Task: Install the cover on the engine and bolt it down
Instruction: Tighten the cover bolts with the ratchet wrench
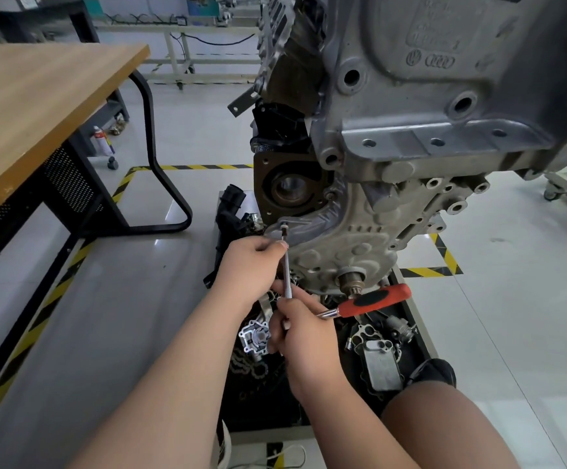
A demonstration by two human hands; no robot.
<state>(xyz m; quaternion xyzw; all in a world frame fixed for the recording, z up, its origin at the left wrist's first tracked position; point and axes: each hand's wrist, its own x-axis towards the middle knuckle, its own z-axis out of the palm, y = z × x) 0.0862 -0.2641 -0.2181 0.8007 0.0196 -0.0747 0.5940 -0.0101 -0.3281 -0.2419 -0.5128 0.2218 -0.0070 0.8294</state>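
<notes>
A grey cast cover [349, 231] sits against the lower front of the engine [427, 96]. A bolt [284, 227] stands in the cover's upper left corner, with a thin extension bar [287, 272] seated on it. My left hand [251, 265] pinches the bar near its top. My right hand [299, 330] grips the ratchet head at the bar's lower end. The ratchet's red and black handle [373, 301] sticks out to the right.
Below the engine a black tray [414, 319] holds loose parts, among them a small pump housing [255, 338] and a flat cooler [382, 367]. A wooden table [38, 106] stands at left. Yellow-black tape [444, 258] marks the floor. My knee [451, 421] is at lower right.
</notes>
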